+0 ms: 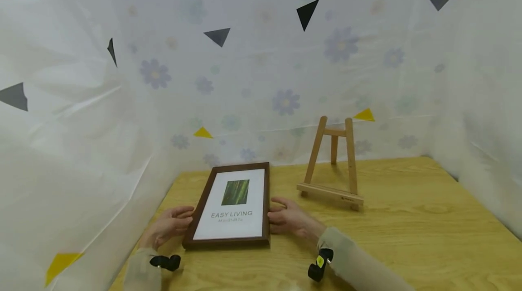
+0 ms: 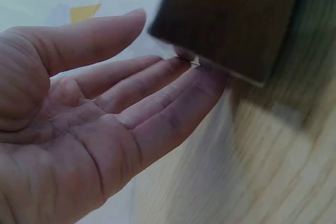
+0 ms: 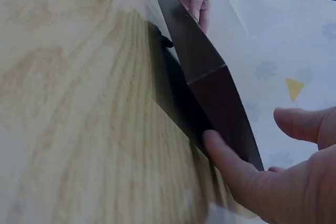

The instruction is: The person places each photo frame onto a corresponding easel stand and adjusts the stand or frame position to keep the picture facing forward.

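Pale sheeting with a flower print [image 1: 261, 66] walls in the wood-grained table [image 1: 416, 218] where I work, with twelve o'clock straight ahead of me.

The fingers [image 2: 168, 116] of my left hand [image 1: 168, 226] are stretched nearly straight, palm turned up, with the tips passing under the edge of the picture frame [image 1: 234, 208] at about its eight o'clock. My left thumb [image 2: 97, 41] stands off, not pinching. My right hand [image 1: 294, 219] matches it at roughly four o'clock: the forefinger [image 3: 231, 163] reaches straight in beneath the frame's edge, and the thumb sits well apart. So neither hand has a closed hold; I judge that the frame simply rests on my fingertips, one hand to a side so that it won't tip either way.

The frame lies at eleven o'clock from me. From my right wrist I see a dark shadow beneath it, so I think that at least its near part is raised off the wood. It faces up, its green picture [image 1: 235, 192] farther from me than the words EASY LIVING [image 1: 231, 214], so the print reads upright from my seat.

Farther out, at one o'clock, a small wooden easel [image 1: 313, 159] stands on its own legs, its ledge [image 1: 330, 193] turned my way, seemingly so its front is easy to get at. Beyond, dark and yellow triangles [image 1: 307, 13] dot the sheeting.
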Demonstrator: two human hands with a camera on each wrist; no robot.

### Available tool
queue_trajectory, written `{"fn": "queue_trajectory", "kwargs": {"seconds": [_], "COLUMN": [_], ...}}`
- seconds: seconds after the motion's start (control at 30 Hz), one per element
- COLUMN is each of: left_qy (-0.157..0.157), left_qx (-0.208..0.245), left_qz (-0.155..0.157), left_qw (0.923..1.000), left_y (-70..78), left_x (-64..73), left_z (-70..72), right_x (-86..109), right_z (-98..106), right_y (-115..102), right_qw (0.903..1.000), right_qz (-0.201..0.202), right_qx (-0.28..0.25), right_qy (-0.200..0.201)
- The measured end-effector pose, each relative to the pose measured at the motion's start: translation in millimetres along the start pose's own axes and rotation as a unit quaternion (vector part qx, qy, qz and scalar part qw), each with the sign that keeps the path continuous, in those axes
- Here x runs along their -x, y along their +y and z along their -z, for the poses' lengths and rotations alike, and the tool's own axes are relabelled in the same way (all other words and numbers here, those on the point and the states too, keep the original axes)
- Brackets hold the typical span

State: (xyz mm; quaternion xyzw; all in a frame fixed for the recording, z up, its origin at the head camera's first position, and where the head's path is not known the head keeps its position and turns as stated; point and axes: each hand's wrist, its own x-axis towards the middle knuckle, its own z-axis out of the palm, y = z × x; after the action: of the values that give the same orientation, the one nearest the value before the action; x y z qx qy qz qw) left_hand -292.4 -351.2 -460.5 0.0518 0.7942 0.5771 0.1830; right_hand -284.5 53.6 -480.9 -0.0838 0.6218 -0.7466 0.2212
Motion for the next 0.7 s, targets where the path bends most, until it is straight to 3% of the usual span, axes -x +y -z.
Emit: {"fn": "queue_trajectory", "kwargs": {"seconds": [0.2,0.5,0.7], "left_qy": [-0.019,-0.027,-0.017], "left_qx": [-0.006,0.027,0.012], "left_qz": [0.011,0.01,0.017], "left_qw": [0.9997,0.9992,0.9996], "left_y": [1.1,0.4,-0.4], "left_x": [3.0,0.1,0.9], "left_z": [-1.0,-0.6,-2.6], "right_x": [-0.7,-0.6,-1.4], "right_z": [-6.7,-8.5,-5.6], "right_y": [4.5,-0.8,-2.2], "right_qw": [0.9994,0.9979,0.9983], "right_qz": [-0.008,-0.019,-0.023], "right_qx": [-0.011,0.059,0.054], "right_qy": [0.032,0.016,0.003]}}
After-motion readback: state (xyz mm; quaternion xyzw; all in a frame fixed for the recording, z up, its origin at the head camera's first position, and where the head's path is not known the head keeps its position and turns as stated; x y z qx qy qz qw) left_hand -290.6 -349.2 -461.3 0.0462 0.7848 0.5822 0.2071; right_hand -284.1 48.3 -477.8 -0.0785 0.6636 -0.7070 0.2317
